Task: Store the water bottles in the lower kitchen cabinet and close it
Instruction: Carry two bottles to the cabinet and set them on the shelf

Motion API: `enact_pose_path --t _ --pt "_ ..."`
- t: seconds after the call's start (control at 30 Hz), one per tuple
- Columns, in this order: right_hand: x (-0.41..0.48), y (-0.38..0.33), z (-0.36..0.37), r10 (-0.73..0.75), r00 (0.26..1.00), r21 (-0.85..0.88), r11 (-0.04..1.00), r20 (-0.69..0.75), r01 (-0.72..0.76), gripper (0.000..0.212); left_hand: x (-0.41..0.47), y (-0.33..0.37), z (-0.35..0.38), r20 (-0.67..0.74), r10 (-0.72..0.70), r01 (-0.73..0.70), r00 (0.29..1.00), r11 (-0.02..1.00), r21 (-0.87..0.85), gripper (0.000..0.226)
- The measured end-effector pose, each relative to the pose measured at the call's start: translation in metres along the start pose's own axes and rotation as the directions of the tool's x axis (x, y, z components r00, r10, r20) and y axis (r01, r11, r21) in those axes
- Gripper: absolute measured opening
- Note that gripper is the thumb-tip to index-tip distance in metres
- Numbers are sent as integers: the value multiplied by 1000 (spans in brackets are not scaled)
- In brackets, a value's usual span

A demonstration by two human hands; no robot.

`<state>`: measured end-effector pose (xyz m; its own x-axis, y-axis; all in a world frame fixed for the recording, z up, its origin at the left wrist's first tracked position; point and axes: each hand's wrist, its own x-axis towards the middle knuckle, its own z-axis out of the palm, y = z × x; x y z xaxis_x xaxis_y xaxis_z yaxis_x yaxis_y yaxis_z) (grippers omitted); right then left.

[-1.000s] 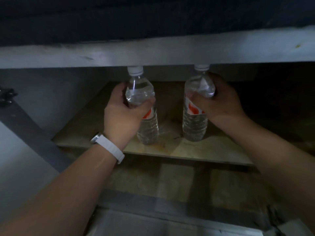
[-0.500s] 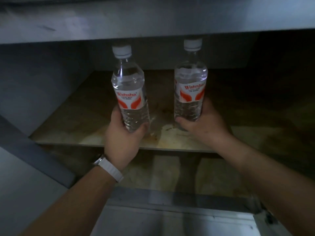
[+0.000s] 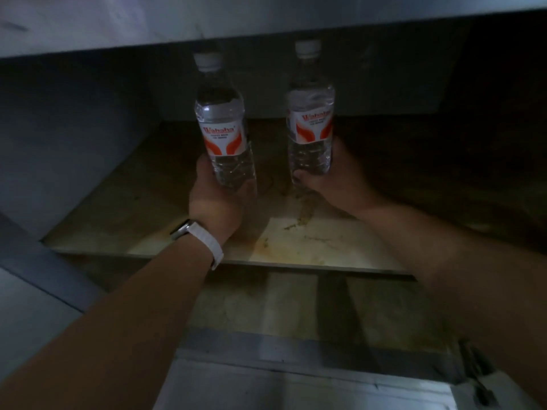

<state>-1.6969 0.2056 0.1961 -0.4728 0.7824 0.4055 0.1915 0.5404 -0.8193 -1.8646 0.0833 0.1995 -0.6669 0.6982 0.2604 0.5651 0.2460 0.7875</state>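
Note:
Two clear water bottles with white caps and red-and-white labels stand upright inside the open lower cabinet. My left hand (image 3: 217,199) grips the base of the left bottle (image 3: 222,134); a white watch band is on that wrist. My right hand (image 3: 334,179) grips the base of the right bottle (image 3: 310,125). Both bottles are over the middle of the stained cabinet shelf (image 3: 310,247). I cannot tell whether their bottoms touch the shelf, as my hands hide them.
The cabinet's top edge (image 3: 266,22) runs just above the bottle caps. A grey side wall (image 3: 68,143) closes the left. Below the shelf lies the cabinet floor (image 3: 266,306), then a pale bottom frame (image 3: 296,380). A door hinge (image 3: 476,368) shows at lower right.
My hands slid from the bottles' upper parts down to their bases. The bottles have gone deeper into the cabinet, and my view has dropped lower and closer.

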Motion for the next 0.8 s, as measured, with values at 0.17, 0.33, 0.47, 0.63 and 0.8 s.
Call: enact_pose_path --t 0.17,0.33,0.47,0.63,0.8 --pt "19 10 2 -12 1000 29 1000 17 11 60 10 5 6 2 -94 94 996 994 -62 76" --pt "25 8 1 53 996 26 998 72 -55 61 6 9 6 22 -73 74 997 997 -32 83" --pt "12 -4 -8 54 995 25 998 84 -56 46 -6 13 -4 59 -12 11 998 1000 11 83" --pt "-21 -19 -14 193 981 -119 973 -33 -196 49 -35 6 -38 102 40 -28 994 993 -119 65" --pt "-76 -41 -4 187 976 -388 912 111 -131 51 -78 -6 -61 104 339 -349 935 931 108 46"
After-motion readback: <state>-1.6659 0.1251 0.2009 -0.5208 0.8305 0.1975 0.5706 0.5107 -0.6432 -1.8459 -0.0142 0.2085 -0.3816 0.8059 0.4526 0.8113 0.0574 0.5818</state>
